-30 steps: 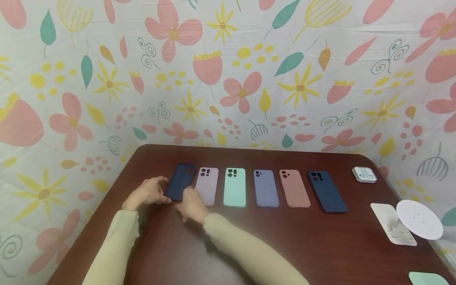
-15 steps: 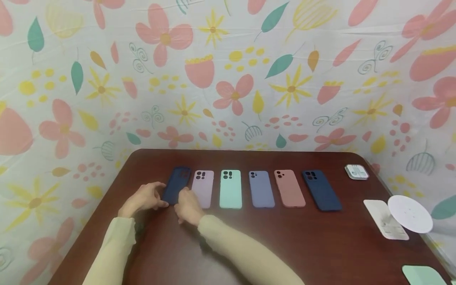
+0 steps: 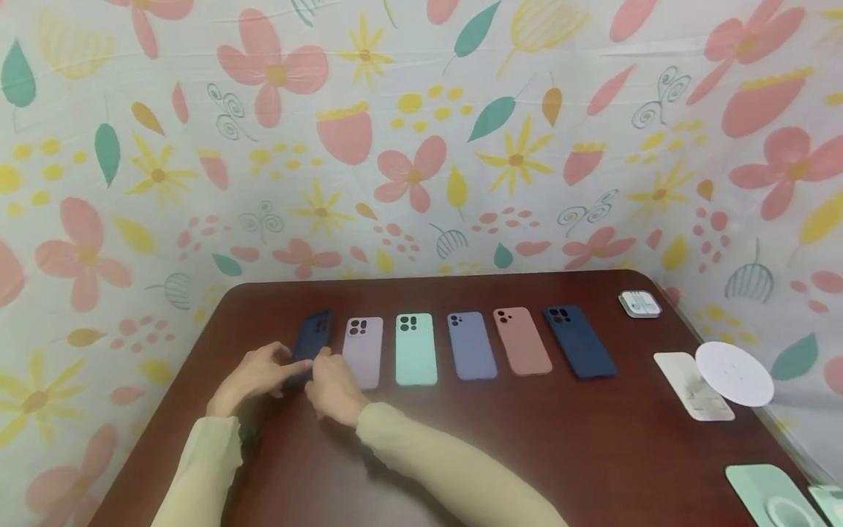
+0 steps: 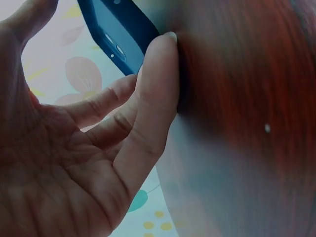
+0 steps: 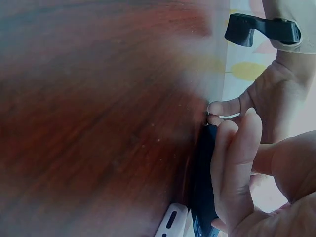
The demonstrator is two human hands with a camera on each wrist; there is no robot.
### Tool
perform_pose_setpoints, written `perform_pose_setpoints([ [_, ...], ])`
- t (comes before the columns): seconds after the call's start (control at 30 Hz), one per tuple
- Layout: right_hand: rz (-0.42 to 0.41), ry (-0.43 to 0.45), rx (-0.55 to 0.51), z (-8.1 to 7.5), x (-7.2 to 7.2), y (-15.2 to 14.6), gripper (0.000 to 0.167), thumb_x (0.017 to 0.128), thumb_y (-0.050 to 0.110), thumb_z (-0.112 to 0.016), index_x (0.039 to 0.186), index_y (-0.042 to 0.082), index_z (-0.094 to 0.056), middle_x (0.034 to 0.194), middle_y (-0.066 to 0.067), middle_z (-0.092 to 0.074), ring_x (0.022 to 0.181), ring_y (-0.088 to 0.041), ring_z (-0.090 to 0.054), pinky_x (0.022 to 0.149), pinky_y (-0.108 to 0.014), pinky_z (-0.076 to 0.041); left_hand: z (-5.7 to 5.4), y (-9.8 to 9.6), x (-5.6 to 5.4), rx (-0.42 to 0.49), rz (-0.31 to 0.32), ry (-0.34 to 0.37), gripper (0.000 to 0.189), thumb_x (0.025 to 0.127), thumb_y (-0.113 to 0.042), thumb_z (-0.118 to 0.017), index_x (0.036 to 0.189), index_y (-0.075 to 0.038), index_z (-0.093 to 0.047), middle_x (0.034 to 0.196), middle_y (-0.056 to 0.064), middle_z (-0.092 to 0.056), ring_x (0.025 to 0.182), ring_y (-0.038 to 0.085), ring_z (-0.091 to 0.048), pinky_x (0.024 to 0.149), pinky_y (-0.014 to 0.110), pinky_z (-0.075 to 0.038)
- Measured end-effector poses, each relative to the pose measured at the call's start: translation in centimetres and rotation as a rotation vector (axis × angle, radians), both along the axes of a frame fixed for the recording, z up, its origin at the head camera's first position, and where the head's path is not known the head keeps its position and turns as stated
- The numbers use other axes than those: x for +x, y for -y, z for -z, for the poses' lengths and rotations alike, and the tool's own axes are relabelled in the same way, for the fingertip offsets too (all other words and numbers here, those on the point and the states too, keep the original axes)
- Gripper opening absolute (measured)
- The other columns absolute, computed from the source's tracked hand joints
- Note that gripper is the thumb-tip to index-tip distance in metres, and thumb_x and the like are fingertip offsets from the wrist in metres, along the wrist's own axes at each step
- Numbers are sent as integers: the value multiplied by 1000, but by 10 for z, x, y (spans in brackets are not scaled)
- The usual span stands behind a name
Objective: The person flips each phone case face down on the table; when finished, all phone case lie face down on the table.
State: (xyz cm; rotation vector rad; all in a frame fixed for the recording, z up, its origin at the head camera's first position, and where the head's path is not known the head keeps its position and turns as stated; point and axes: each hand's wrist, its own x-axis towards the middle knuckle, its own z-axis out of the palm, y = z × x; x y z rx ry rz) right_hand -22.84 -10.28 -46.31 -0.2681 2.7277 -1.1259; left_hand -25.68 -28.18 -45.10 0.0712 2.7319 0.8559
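A dark blue phone case (image 3: 312, 333) at the left end of a row is between both hands, its near end partly hidden by them. It tilts up off the table in the left wrist view, where its raised rim and cutouts show. My left hand (image 3: 257, 377) grips its near left edge, with fingertips low by the tabletop. My right hand (image 3: 336, 388) holds its near right side with bent fingers; in the right wrist view the case (image 5: 202, 182) is seen nearly edge-on. A lilac phone case (image 3: 364, 351) lies flat just right of it.
Farther right lie mint (image 3: 416, 350), periwinkle (image 3: 472, 346), pink (image 3: 523, 342) and navy (image 3: 579, 342) phone cases. Boxed earphones (image 3: 639, 304), a white stand with a round disc (image 3: 734, 373) and a mint-green item (image 3: 773, 494) line the right edge. A floral cloth (image 3: 415, 176) hangs behind.
The dark blue case lay flat earlier and is now tilted up. My left thumb has come over its near end, and both hands have closed in on it. The view has shifted slightly right.
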Motion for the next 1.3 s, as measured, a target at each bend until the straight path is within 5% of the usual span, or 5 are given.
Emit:
perform_pose_setpoints([
  [0.13,-9,-39,22,-6,4,-1,58,101,6,-71,150,-13,-47,80,-16,-72,33,-6,-55,40,-18,-47,0,-4,1,-5,-23,-1,92,95,-75,-68,140,4,-58,131,29,-71,70,16,-75,71,34,-62],
  [0.37,-37,-62,46,-11,12,2,65,102,7,-70,157,-12,-41,51,1,-62,32,-3,-53,36,-16,-41,7,2,-3,24,-31,-3,96,95,-79,-64,134,9,-60,109,26,-76,65,19,-76,67,33,-61],
  [0.7,-12,-84,11,-19,17,4,67,101,7,-71,159,-8,-41,51,3,-60,33,-3,-52,38,-16,-41,2,-3,0,61,-59,25,83,101,-70,-64,135,6,-64,84,9,-74,70,15,-76,74,33,-64],
  [1.0,-22,-44,-146,-11,10,-1,58,100,4,-73,150,-8,-47,78,-14,-72,38,-5,-58,42,-17,-49,2,-5,-5,250,-64,97,74,104,-59,-67,132,10,-67,90,12,-81,78,19,-81,80,41,-69],
  [1.3,-46,-6,-125,9,-7,5,55,97,9,-80,141,-12,-54,92,-24,-77,39,-7,-62,47,-20,-55,5,1,-6,350,-40,122,66,106,-52,-67,126,11,-71,92,14,-83,83,22,-83,80,41,-70],
])
